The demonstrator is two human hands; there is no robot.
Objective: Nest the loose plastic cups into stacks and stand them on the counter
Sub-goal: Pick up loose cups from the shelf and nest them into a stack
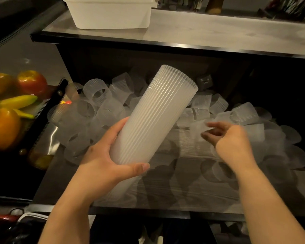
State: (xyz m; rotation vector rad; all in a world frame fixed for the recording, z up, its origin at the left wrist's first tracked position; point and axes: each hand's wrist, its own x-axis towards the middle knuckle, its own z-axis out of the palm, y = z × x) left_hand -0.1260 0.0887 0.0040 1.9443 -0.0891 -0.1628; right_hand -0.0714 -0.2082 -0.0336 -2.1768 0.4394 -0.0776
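Note:
My left hand (106, 155) grips the lower end of a tall stack of nested ribbed translucent cups (157, 111), tilted with its open end up and to the right. Around and behind the stack, several loose cups (95, 95) lie on their sides across the grey counter (165, 191). To the right, my right hand (231, 138) pinches a single loose cup (199, 128) just above the pile; the cup is blurred.
A raised shelf (218, 32) runs across the back with a white plastic tub (111, 13) on it. On the left sits a dark perforated tray (48, 110) with an apple, bananas and orange peppers. More loose cups (280, 155) lie at the right.

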